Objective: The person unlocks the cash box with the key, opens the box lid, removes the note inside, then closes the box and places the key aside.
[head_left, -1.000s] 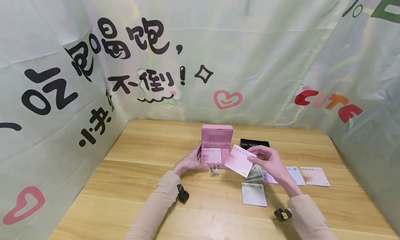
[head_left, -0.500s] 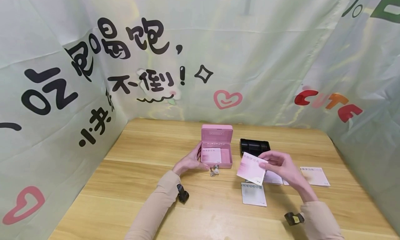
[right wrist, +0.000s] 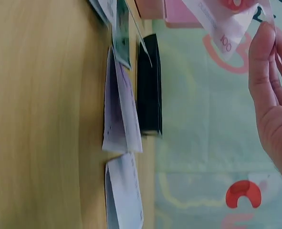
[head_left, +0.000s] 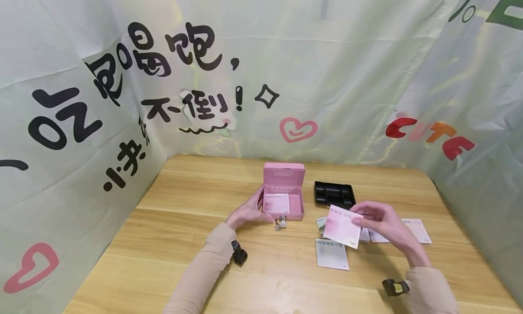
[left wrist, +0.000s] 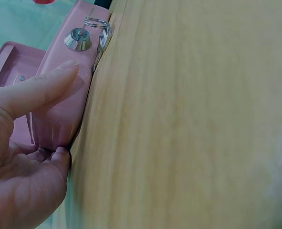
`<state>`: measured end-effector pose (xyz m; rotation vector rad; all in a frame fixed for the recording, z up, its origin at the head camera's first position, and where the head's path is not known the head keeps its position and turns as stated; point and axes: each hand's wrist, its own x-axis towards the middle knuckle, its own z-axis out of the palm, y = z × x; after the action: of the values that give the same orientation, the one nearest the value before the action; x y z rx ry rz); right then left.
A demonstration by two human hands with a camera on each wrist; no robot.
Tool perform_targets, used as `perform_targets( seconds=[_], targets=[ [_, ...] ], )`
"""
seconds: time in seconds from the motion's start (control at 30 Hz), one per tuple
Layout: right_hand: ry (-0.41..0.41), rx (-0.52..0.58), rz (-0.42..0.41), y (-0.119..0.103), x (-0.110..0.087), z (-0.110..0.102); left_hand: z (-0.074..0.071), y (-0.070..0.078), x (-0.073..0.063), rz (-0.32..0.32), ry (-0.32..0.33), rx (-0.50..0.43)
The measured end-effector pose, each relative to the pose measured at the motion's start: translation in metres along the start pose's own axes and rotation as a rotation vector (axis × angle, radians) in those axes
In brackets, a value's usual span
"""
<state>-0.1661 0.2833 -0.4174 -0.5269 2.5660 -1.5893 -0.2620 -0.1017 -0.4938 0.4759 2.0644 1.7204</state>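
A small pink cash box [head_left: 283,174] stands with its lid raised, and a pink banknote [head_left: 277,203] lies inside on the left. My left hand [head_left: 247,212] grips the box's left front corner, thumb along the front in the left wrist view. The lock [left wrist: 78,40] on the front holds a key, with a second key [left wrist: 104,37] hanging from its ring. To the right of the box, my right hand [head_left: 384,221] pinches a pink folded banknote [head_left: 343,226] by its upper right edge, above the table. The right wrist view shows "100" on this note [right wrist: 225,26].
A black compartment tray [head_left: 335,194] lies behind the held note. A green banknote [head_left: 321,225] is partly covered by it, and a pale green-printed note [head_left: 332,255] lies nearer. Further right are a purple folded note [right wrist: 121,105], a bluish one [right wrist: 124,191] and a pinkish one [head_left: 420,230].
My right hand has carried the pink banknote rightward and slightly nearer, away from the box, uncovering the black tray. My left hand has stayed on the box.
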Motion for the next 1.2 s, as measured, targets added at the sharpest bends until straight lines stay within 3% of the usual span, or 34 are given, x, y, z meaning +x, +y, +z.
perform_targets(
  seconds=[0.37, 0.9, 1.2],
  targets=[
    [-0.02, -0.005, -0.047, 0.011, -0.008, -0.012, 0.0, -0.001, 0.0, 0.021, 0.0, 0.001],
    [-0.111, -0.042, 0.005, 0.025, -0.022, -0.033, 0.0, -0.001, 0.001, 0.02, -0.009, -0.015],
    [-0.132, -0.08, -0.021, 0.031, -0.027, -0.038, 0.0, -0.001, 0.001, 0.024, -0.008, -0.001]
  ],
)
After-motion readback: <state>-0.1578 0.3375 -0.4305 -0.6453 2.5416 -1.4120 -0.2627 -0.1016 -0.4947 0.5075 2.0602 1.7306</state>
